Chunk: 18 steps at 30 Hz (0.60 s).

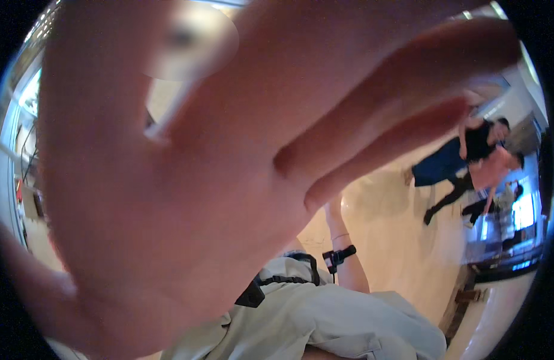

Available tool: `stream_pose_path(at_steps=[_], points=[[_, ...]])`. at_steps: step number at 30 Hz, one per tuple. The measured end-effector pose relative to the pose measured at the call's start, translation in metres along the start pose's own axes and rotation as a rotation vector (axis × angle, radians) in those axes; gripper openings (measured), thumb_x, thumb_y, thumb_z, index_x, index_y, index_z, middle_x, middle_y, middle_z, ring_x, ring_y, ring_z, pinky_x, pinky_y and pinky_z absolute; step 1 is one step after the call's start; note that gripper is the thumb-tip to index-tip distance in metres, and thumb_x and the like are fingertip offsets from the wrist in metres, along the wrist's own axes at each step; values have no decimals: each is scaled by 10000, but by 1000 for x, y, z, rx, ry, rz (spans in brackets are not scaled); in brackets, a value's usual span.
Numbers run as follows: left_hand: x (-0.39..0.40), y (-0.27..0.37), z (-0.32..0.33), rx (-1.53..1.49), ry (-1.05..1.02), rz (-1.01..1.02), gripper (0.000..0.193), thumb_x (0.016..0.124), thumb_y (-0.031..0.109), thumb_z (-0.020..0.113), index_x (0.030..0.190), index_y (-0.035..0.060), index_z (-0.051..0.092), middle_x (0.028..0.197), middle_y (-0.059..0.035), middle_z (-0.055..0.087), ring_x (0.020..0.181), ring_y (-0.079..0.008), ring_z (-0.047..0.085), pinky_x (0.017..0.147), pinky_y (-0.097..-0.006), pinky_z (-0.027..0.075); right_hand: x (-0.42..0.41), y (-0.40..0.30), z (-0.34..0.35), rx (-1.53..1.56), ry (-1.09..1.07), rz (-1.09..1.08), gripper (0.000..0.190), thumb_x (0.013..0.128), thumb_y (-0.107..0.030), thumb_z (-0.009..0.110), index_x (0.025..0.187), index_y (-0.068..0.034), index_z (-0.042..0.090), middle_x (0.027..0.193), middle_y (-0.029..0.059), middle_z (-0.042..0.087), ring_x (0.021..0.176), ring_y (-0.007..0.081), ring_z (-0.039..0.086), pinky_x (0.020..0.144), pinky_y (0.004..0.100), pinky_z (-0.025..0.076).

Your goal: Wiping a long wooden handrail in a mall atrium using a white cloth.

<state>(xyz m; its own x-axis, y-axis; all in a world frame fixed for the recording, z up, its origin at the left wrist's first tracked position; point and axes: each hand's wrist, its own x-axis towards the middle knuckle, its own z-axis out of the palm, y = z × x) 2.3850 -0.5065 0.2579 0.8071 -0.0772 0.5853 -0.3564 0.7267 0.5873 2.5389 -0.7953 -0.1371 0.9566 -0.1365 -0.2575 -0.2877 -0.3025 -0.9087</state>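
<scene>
My left hand [191, 193] spreads across most of the view, very close to the camera and out of focus. Its palm side appears to face me, with the fingers apart and nothing visible held in it. Lower right, my right forearm [353, 272] bears a black strapped device [339, 258] and a thin bracelet [340, 236]. Only a sliver of my right hand [333, 213] shows; the rest is behind the left, so its fingers are hidden. Below are pale grey clothing [349, 315], a black strap [288, 280] and a black box-like piece [251, 294].
Two people [479, 153] are on the pale floor [385, 234] at the right, with another person [502, 202] beyond them. Bright windows [524, 211] lie at the far right. A small brown wooden piece [469, 295] is near the lower right rim.
</scene>
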Motion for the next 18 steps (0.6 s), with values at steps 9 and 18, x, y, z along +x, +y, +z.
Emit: stream_pose_path(at_steps=[9,18], points=[[-31,-60,-35,625,567,-116,456,1026,198,490,1430,-14,459,1396,-196,566,1302,-310,555,1137,-437,360,53,-221,23,351,-7,-583,506,1083,-356,434,1301,81,566,1253,182,631,1153,309,586,1026,377,438],[-76,-112,-59,2156,1102,-186,365,879,10,596,1238,63,636,1277,-105,660,1262,-300,585,1140,-496,349,13,-305,79,-641,-494,-1479,531,859,-125,551,1389,-124,584,1506,81,510,1452,309,375,1218,482,197]])
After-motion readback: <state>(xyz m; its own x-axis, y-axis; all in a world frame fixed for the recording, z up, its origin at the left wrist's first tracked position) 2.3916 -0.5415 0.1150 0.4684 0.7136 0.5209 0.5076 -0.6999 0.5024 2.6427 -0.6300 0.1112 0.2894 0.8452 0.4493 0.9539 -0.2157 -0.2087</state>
